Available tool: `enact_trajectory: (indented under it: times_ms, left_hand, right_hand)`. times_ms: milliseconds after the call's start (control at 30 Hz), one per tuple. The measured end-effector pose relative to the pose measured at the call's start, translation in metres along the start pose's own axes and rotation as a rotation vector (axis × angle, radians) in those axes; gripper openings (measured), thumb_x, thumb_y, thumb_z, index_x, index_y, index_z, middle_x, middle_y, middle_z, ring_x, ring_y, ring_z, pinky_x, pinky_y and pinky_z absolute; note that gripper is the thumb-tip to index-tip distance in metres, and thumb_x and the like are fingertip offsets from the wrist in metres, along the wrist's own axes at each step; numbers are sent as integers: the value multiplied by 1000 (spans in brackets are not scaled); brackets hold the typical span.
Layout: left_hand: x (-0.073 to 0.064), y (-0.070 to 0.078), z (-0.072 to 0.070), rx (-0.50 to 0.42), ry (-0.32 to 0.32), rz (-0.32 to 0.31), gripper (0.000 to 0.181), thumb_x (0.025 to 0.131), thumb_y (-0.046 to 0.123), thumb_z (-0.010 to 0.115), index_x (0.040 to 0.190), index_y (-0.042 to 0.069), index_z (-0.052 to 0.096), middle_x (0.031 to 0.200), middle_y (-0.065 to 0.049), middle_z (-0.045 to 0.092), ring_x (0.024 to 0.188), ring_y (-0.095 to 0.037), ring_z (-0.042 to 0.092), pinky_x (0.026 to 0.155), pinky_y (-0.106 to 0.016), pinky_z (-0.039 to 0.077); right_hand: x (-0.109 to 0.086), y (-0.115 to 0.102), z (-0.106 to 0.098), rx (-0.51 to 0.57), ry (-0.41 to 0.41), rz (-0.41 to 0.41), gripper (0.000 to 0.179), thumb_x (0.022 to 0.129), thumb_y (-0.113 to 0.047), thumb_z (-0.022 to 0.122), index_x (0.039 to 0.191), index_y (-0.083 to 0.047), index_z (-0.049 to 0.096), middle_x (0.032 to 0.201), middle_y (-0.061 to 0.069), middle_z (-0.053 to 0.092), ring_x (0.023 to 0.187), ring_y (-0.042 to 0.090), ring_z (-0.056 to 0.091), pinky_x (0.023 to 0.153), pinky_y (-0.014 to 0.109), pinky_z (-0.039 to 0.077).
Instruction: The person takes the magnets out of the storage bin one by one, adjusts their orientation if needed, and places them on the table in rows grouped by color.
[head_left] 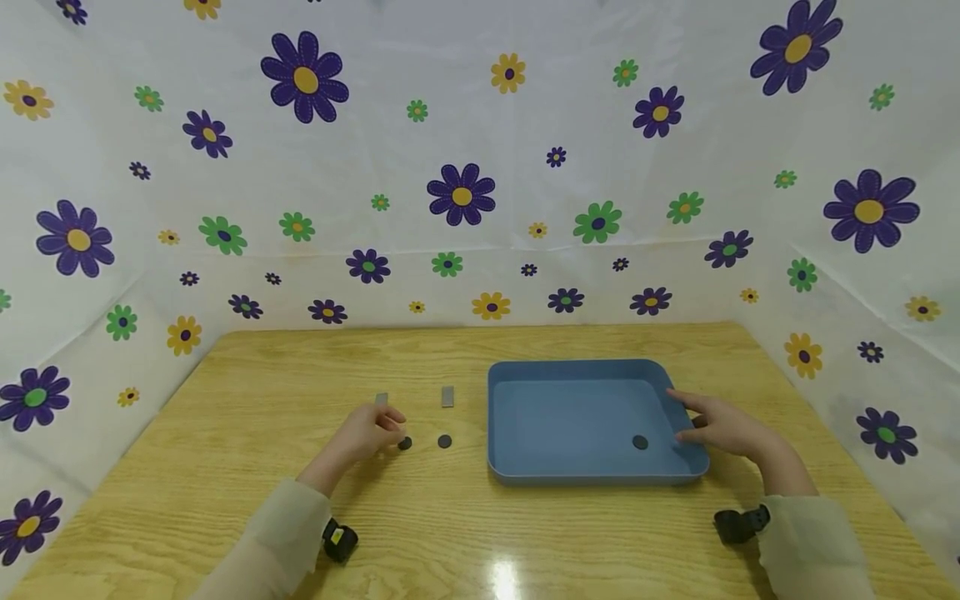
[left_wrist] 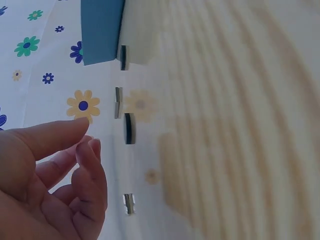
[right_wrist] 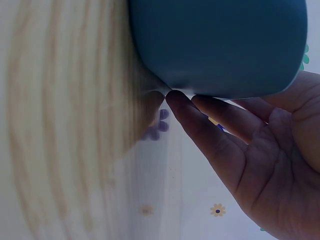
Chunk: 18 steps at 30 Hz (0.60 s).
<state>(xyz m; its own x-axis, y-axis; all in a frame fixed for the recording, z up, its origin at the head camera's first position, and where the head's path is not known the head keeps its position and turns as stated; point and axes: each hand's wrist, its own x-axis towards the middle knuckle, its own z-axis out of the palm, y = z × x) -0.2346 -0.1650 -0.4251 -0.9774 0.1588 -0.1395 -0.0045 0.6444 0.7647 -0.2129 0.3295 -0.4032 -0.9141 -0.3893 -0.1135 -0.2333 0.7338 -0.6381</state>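
My left hand (head_left: 369, 432) hovers low over the table, thumb and fingertips close together with nothing between them in the left wrist view. Just at its fingertips lies a small dark disc (head_left: 405, 443); another dark disc (head_left: 445, 442) is a little to the right. Behind are two small grey rectangular pieces, one (head_left: 447, 397) in full view and one (head_left: 382, 399) partly covered by the hand. With my right hand (head_left: 726, 423) I grip the right wall of a blue tray (head_left: 570, 479), fingers against its outside in the right wrist view. A third dark disc (head_left: 640, 442) lies inside the tray.
The wooden table (head_left: 450, 533) carries all of this. A white cloth (head_left: 405, 167) with printed flowers hangs behind it and along both sides. Dark wrist cameras sit at both cuffs, one (head_left: 341, 541) on the left and one (head_left: 741, 525) on the right.
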Motion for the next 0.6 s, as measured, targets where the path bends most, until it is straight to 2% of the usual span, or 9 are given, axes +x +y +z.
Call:
enact_trajectory:
  times_ms: [133, 267, 367, 467, 600]
  left_hand:
    - [1, 8, 1, -19, 2, 33, 21, 81, 7, 63, 101, 0, 60, 84, -7, 56, 67, -17, 51, 56, -29, 44]
    - [2, 19, 6, -83, -17, 70, 24, 82, 7, 62, 104, -2, 59, 83, -7, 56, 65, -18, 53, 57, -31, 46]
    - [3, 28, 12, -139, -47, 100, 26, 82, 7, 61, 106, -3, 58, 83, -7, 58, 70, -23, 56, 60, -33, 48]
    - [5, 37, 19, -201, -85, 160, 29, 84, 9, 60, 109, -4, 55, 86, -7, 59, 80, -28, 58, 65, -34, 49]
    - [10, 48, 29, -286, -124, 236, 31, 85, 10, 60, 111, -6, 53, 87, -8, 59, 83, -31, 57, 68, -35, 49]
  right_hand:
    - [-1, 0, 0, 2, -2, 8, 71, 81, -16, 64, 134, 11, 26, 129, 38, 27, 109, 52, 37, 83, 52, 39]
    - [-1, 0, 0, 2, -5, 3, 71, 81, -16, 64, 133, 11, 25, 129, 39, 27, 108, 53, 37, 83, 53, 39]
    - [-1, 0, 0, 6, -6, 8, 70, 81, -16, 64, 134, 11, 26, 129, 38, 27, 108, 52, 38, 83, 52, 39]
    - [-1, 0, 0, 7, -10, 11, 70, 81, -16, 64, 134, 10, 25, 129, 38, 27, 107, 52, 40, 83, 52, 39]
    - [0, 0, 1, 5, -13, 2, 71, 81, -17, 64, 133, 11, 25, 128, 39, 27, 106, 53, 40, 82, 52, 40]
